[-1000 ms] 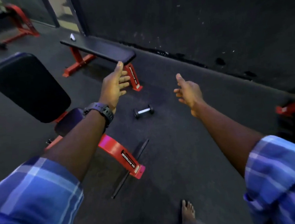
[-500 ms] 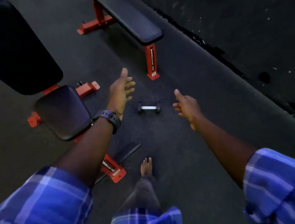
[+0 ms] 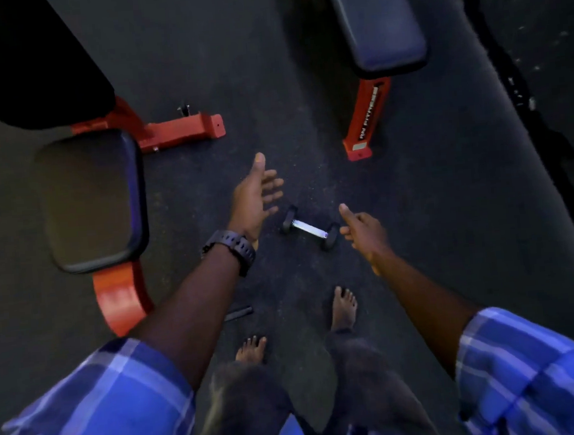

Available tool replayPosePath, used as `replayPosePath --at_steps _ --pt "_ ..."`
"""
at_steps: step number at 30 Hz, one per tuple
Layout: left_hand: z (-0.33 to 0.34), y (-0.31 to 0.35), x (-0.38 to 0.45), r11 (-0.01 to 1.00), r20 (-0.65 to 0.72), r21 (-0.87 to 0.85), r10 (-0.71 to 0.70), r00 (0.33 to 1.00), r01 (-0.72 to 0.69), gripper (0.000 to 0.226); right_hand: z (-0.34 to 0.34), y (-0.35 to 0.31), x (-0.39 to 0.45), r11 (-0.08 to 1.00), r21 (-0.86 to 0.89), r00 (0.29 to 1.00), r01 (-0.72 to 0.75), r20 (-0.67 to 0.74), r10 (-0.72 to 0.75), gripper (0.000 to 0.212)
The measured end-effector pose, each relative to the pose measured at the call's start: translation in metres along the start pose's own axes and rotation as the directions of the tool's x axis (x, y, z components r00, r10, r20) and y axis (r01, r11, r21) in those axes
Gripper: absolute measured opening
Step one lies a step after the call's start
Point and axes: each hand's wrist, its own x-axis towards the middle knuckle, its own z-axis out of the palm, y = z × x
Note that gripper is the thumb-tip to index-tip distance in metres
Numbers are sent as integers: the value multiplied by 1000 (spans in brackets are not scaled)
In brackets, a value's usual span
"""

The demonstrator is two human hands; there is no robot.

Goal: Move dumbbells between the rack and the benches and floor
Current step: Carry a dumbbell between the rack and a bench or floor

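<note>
Nearest to me, both blue plaid sleeves [image 3: 98,414] filled the bottom corners, arms stretched forward and down. Between them my dark trousers and two bare feet stood on the floor [image 3: 435,240], the right foot [image 3: 344,307] a step ahead of the left foot [image 3: 251,349]. A short dark bar [image 3: 239,313] lay flat on the floor just left of my feet, partly hidden under my left forearm.

A black watch [image 3: 231,251] sat on my left wrist. My left hand [image 3: 254,195] was spread wide, thumb pointing away from me, fingers straight and fanned to the right, gripping nothing. My right hand [image 3: 364,232] was loosely open too, thumb raised, fingers slightly bent, empty as well.

The dumbbell [image 3: 309,228] lay on the floor between the two hands, dark heads and a bright metal handle, tilted across my line of sight. Its right head sat close by my right fingers; I could not tell whether they touched it. My left hand looked apart from it.

To the left stood the adjustable bench, its black seat pad [image 3: 92,201] on a red frame [image 3: 175,130], the back pad [image 3: 25,56] rising beyond it. Farther off, right of centre, the flat bench [image 3: 376,21] ended on a red leg [image 3: 367,118] with lettering on it. A dark wall [image 3: 553,42] ran along the far right.
</note>
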Motion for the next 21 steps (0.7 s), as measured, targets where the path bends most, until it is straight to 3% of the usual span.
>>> replayPosePath --at_steps 8,16,21 --pt "32 -66 134 983 -125 -123 -149 981 134 67 33 31 158 972 -233 969 20 244 38 51" --pt "21 -156 246 941 -203 -231 -297 933 249 68 105 62 282 924 -379 945 52 319 78 48" --pt "-13 -201 301 905 -284 -327 -368 886 271 68 156 87 351 850 -514 909 116 400 118 32"
